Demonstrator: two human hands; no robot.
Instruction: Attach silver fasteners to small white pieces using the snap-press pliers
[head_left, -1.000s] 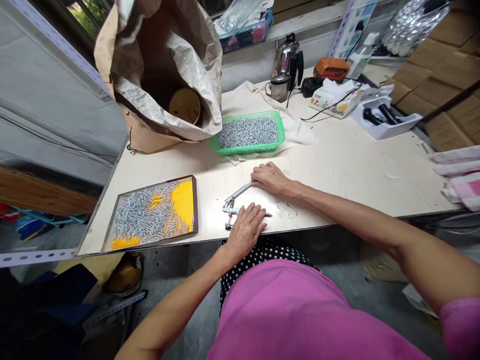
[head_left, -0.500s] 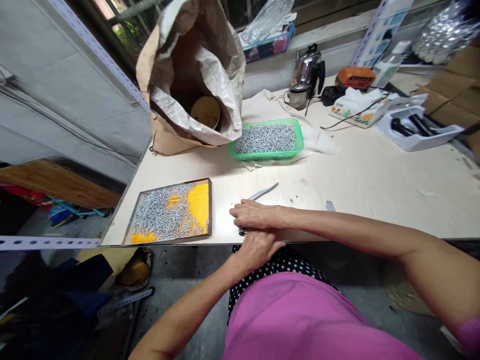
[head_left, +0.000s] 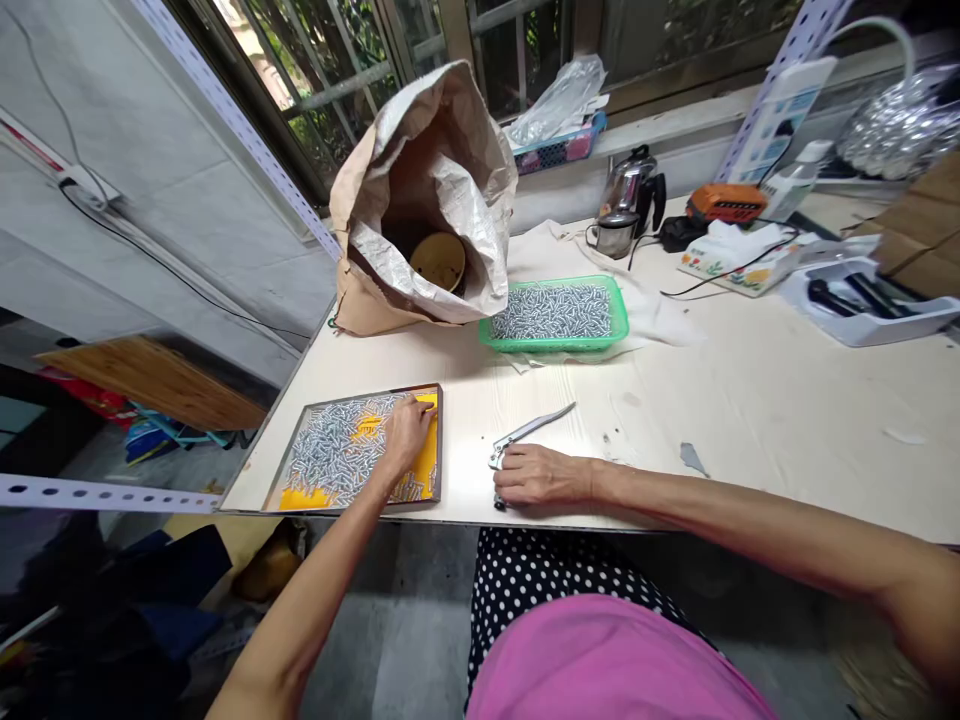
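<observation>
My left hand (head_left: 407, 436) reaches over the right side of a shallow tray (head_left: 439, 440) with a yellow bottom. Its fingertips are bent together at the bare yellow part; whatever they pinch is too small to make out. Heaped over much of the tray are small silvery metal pins or screws (head_left: 330, 450). My right hand (head_left: 538, 476) rests near the table's front edge, its fingers curled over a plier-like metal tool (head_left: 534, 424). One long grey handle points away to the back right, and a small dark end shows below the fingers. My palm hides the tool's middle.
A green basket (head_left: 619, 318) full of similar metal pieces stands behind the tool. To its left is a large open paper sack (head_left: 367, 290) with a round container inside. A metal kettle (head_left: 628, 190), an orange battery-like block (head_left: 726, 203) and a white bin (head_left: 862, 325) stand at the back right.
My left hand has moved from beside my right hand at the table edge to the tray. My right hand stays at the tool, more of which now shows. The view has tilted up.
</observation>
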